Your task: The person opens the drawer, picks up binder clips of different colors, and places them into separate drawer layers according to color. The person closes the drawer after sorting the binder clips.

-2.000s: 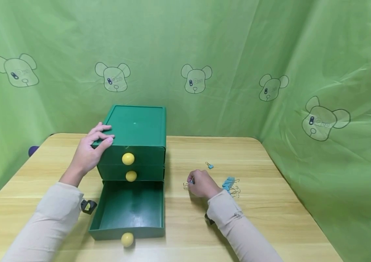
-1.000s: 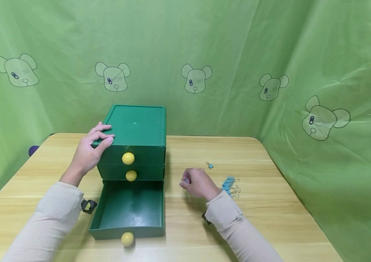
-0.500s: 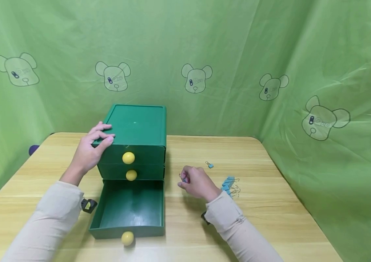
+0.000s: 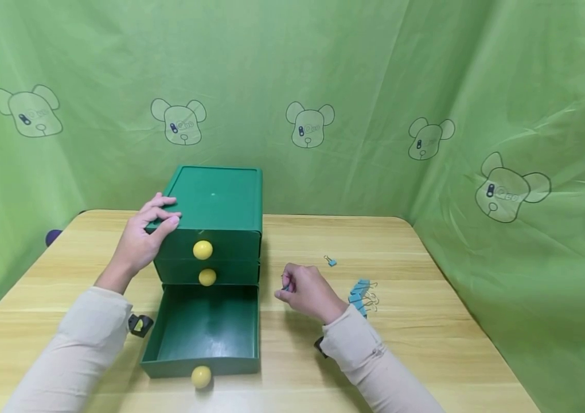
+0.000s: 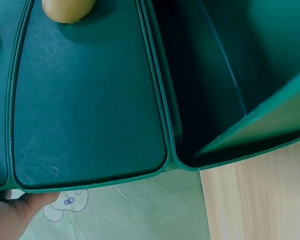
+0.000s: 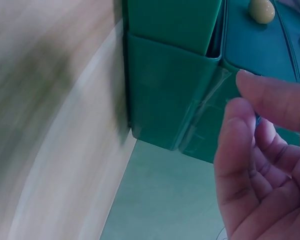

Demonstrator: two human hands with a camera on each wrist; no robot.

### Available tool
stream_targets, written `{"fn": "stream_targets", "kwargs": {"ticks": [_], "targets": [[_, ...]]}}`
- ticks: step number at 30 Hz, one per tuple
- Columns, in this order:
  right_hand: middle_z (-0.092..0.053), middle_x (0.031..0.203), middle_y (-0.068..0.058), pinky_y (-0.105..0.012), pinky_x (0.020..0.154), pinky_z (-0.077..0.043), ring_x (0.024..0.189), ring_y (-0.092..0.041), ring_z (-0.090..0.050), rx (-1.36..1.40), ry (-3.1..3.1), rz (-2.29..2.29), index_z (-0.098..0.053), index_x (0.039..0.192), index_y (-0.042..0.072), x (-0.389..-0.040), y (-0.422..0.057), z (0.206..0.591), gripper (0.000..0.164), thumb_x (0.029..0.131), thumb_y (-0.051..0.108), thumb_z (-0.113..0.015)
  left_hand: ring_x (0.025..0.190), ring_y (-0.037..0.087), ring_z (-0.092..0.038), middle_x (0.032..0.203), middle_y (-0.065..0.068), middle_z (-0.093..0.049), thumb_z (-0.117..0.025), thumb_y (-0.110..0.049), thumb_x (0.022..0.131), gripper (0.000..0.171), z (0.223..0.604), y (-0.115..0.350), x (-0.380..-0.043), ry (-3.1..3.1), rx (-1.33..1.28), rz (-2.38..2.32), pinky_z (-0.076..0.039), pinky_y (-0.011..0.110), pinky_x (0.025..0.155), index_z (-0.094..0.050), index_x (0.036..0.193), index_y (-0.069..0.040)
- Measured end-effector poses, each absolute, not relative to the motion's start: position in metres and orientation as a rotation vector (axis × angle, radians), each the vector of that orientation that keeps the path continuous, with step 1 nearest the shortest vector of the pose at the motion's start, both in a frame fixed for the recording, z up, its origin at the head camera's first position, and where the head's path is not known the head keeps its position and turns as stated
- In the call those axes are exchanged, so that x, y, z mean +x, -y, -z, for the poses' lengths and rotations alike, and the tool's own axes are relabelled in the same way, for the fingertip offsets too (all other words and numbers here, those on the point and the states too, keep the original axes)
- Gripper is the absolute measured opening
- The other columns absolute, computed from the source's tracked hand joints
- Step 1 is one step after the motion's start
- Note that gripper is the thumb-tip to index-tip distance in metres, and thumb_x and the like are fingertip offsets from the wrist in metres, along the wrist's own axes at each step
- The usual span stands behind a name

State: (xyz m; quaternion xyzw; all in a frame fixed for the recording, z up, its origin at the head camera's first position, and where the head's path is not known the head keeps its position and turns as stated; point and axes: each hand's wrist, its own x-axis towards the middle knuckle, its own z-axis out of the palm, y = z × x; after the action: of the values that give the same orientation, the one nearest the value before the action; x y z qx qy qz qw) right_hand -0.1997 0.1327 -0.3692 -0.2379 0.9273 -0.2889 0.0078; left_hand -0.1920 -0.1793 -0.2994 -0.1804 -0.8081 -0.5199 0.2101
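A green plastic drawer box (image 4: 215,198) with yellow knobs stands left of centre, its bottom drawer (image 4: 205,365) pulled out and bare inside. My left hand (image 4: 140,235) rests on the box's upper left front corner, fingertips on the top. Right of the box, my right hand (image 4: 309,289) pinches a small blue binder clip (image 4: 286,287) between thumb and fingers, above the table. In the right wrist view the fingertips hide nearly all of that clip. One small blue binder clip (image 4: 332,262) lies farther back; a cluster of blue binder clips (image 4: 358,295) lies by the right wrist.
The wooden table (image 4: 401,344) extends around the box on both sides. Green curtains (image 4: 365,86) with bear outlines enclose the back and sides. Part of a purple object (image 4: 52,236) shows beyond the table's left edge.
My right hand has lifted the small binder clip from the table and moved slightly left toward the box, turning the clip in its fingers. The left hand and drawer have stayed put.
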Motion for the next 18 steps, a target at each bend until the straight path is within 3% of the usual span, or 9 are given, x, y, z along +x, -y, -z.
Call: {"fn": "stream_targets", "kwargs": {"ticks": [18], "targets": [[-0.049,0.062,0.004,-0.02,0.047,-0.04,0.053,-0.007,-0.045,-0.857,-2.91,0.935,-0.051,0.072,0.013,-0.196,-0.12,0.372,0.025,0.076,0.02,-0.075,0.135,0.031,-0.015,0.13,0.024,-0.042,-0.054,-0.008,0.089,0.024,0.299,0.179,-0.192,2.244,-0.502,1.445,-0.009,0.051,0.106,-0.059,0.101,0.012]]}}
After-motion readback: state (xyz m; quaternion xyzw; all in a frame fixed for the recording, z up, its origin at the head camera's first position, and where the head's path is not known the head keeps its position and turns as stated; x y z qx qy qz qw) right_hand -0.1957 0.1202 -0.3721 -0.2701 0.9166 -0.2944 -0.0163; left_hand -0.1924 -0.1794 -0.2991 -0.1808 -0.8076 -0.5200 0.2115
